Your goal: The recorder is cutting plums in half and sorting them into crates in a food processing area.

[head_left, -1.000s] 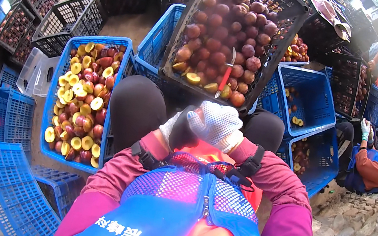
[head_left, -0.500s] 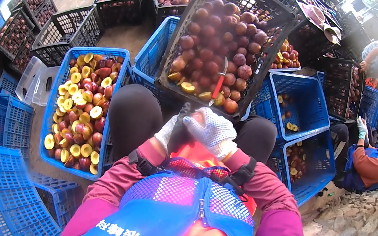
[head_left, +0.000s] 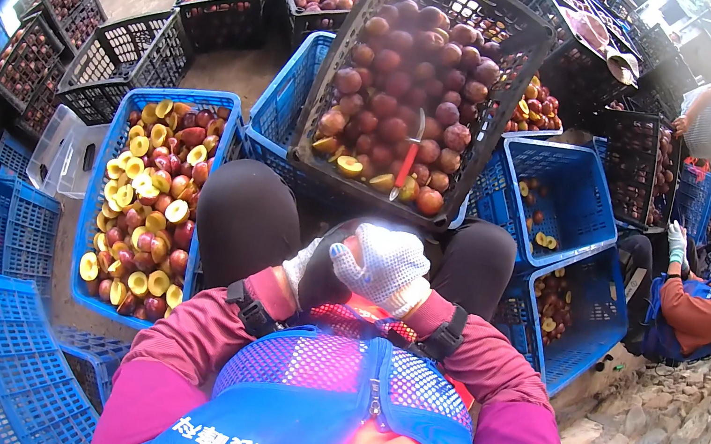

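Head view: A seated worker's gloved right hand (head_left: 385,267) curls over the left hand (head_left: 307,263) at lap level, cupped round something reddish; what it is, and how tight the grip, cannot be told. Just ahead, a tilted black crate (head_left: 468,14) of dark red plums carries a red-handled knife (head_left: 407,157) on the fruit. At left, a blue crate (head_left: 102,177) holds halved plums.

Left hand (head_left: 303,262) mostly hidden behind right hand (head_left: 387,268); held fruit barely visible.
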A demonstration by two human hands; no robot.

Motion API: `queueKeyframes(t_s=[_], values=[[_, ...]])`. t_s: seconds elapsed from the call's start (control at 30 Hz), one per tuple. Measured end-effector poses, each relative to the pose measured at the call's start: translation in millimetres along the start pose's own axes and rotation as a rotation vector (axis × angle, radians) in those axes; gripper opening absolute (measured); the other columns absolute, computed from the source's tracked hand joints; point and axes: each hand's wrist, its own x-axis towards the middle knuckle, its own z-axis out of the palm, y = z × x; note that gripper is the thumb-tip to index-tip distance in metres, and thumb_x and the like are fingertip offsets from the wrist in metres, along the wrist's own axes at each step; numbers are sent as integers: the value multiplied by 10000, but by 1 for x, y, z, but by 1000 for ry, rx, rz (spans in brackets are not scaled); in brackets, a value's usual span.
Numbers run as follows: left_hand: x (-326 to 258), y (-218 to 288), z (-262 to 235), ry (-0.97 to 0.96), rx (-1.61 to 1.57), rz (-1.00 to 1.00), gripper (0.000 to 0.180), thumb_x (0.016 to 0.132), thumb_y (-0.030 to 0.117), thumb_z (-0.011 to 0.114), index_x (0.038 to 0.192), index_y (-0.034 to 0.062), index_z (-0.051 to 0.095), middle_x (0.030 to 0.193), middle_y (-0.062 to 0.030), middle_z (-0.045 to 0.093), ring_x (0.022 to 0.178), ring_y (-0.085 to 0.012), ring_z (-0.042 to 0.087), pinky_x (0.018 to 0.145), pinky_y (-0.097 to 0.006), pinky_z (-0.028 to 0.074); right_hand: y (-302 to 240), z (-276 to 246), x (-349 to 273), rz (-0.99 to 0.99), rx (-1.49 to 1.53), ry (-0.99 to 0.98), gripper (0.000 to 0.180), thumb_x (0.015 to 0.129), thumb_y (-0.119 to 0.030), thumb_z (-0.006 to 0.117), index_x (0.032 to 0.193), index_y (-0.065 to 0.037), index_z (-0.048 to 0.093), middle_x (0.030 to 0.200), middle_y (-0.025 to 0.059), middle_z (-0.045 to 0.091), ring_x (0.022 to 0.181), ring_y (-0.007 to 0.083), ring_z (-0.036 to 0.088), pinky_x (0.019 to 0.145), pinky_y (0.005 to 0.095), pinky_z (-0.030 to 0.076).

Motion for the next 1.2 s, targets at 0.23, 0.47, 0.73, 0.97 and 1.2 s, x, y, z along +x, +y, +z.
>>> queueKeyframes(t_s=[0.23,0.47,0.73,0.97,1.2], values=[[-4,-14,8,-182,-207,84,654,874,0,730,1517,39,619,1462,-172,684,1364,-378,643,1178,-464,500,-17,-48,20,-167,-17,-274,461,937,-537,760,903,-78,760,791,166,737,698,404,725,671,512,570],[-5,-58,22,-170,-376,-17,620,885,48,766,1492,74,645,1423,-103,703,1346,-291,645,1218,-458,467,4,-41,30,-151,264,-41,208,961,-248,731,1060,-68,769,987,155,745,866,357,744,760,463,591],[-1,-8,-7,-43,-314,-238,466,892,-12,724,1348,70,672,1230,-70,700,1169,-221,665,980,-395,550,6,-33,29,-12,206,-128,400,964,-385,791,1213,-73,756,1167,185,752,1017,394,766,891,478,620],[-7,-33,8,-17,149,131,382,912,138,754,1282,85,676,1188,-93,685,1123,-294,668,939,-432,536,-16,-39,29,-239,18,-265,392,996,-466,725,1034,-77,703,983,167,689,754,392,726,690,515,597],[-2,-81,6,111,191,206,278,965,362,751,1126,137,719,1034,-29,703,911,-241,667,810,-404,533,-57,-64,29,-462,167,-97,210,865,-299,815,992,-132,802,940,115,753,806,335,761,716,454,597]])
